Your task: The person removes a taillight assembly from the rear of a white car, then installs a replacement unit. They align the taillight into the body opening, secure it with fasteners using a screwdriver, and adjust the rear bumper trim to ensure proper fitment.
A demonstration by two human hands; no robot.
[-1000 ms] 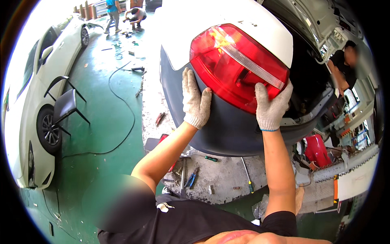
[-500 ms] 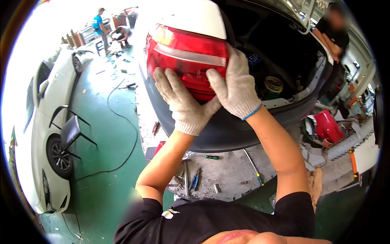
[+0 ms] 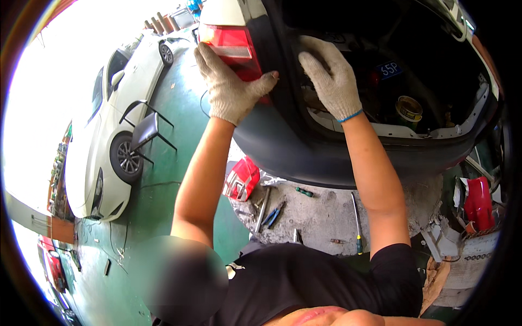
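Red lamp [image 3: 242, 63] under spread L hand [image 3: 231, 93] looks hard, slick, prob. cracks easily, so hold edges, w/ R hand [image 3: 334, 80] loosely spread.

1. My right hand [image 3: 333, 81] is off the red tail light [image 3: 231, 37], now at the trunk opening's [image 3: 359, 22] edge; contact unclear.
2. My left hand [image 3: 231, 89] and right now apart; half a second ago, together.
3. Second red lamp [image 3: 246, 176], below my left hand, shows more.
4. Person beyond my right hand: out of view.
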